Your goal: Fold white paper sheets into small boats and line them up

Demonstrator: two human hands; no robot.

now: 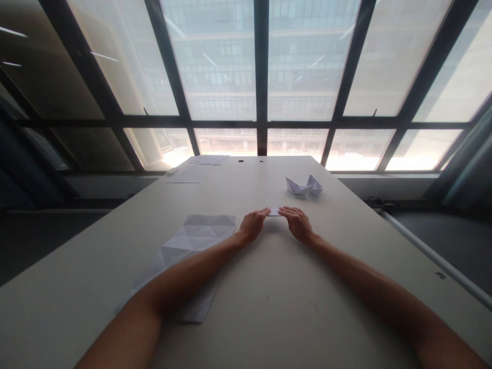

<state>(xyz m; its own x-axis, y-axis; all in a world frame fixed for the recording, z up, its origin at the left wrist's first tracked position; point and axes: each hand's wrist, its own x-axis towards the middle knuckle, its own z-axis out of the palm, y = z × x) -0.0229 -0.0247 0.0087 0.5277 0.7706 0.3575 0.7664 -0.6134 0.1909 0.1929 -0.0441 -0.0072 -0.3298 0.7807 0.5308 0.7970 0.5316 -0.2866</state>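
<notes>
Between my two hands is a small piece of folded white paper (274, 211), low over the white table. My left hand (253, 224) grips its left end, the fingers pressed together. At the right end my right hand (295, 222) has its fingers closed on the same paper; the parts under the fingers are hidden. Beyond my right hand stand folded paper boats (303, 186), their points turned up. A large creased paper sheet (207, 230) lies to the left, partly covered by my left forearm.
The long white table (246, 297) reaches to a wall of dark-framed windows (261, 61). Flat white sheets (188, 175) lie at its far left, and two dark holes sit near the far edge. A pale pipe (434, 256) runs past the right side.
</notes>
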